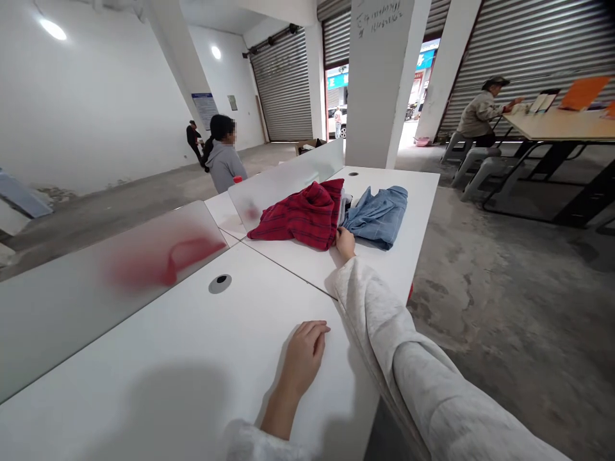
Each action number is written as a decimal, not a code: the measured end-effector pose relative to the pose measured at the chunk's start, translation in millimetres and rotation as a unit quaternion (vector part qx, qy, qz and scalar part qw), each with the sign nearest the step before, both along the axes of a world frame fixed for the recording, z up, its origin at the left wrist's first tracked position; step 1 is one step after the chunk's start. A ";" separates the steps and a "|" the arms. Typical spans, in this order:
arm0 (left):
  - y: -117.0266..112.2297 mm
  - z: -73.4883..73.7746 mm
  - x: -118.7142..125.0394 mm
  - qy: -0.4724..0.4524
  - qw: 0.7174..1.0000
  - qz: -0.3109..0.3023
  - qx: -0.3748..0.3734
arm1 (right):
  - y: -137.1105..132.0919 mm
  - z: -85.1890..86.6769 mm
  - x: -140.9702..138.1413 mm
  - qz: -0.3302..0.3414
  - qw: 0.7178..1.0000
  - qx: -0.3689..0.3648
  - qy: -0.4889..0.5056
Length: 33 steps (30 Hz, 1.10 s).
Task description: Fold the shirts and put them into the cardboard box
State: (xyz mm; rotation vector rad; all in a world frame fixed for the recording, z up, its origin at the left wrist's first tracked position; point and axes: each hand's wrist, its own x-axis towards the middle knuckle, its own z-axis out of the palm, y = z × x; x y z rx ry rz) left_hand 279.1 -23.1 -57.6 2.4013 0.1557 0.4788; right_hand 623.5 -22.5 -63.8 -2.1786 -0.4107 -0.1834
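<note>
My right hand [345, 244] reaches far across the white desk, its fingers closed at the near right edge of a red plaid shirt [307, 214]. The shirt lies bunched on the desktop. Right beside it is a crumpled blue garment [382, 214] with a faint check, close to my fingertips. Between the two, a bit of grey and white cloth [344, 203] shows. My left hand [307, 349] rests palm down on the nearer desktop, fingers stretched out, holding nothing. Part of my right fingers is hidden by the hand itself.
Frosted dividers [158, 256] run along the desk's left side, with a blurred red shape behind one. A cable hole [220, 283] sits in the desktop. A person in grey [223, 153] stands beyond; another person [483, 115] sits at a table [552, 125] on the right.
</note>
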 end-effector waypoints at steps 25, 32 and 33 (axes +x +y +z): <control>9.2 -14.2 7.1 -0.023 0.985 0.042 -0.168 | -73.2 181.5 -78.6 -0.051 0.940 0.077 -0.329; 20.6 -19.5 13.8 -0.076 0.936 0.104 -0.327 | -106.1 291.8 -88.5 -0.071 0.872 0.278 -0.398; 22.1 -19.1 14.0 -0.076 0.935 0.105 -0.331 | -113.1 312.2 -99.7 -0.037 0.850 0.326 -0.412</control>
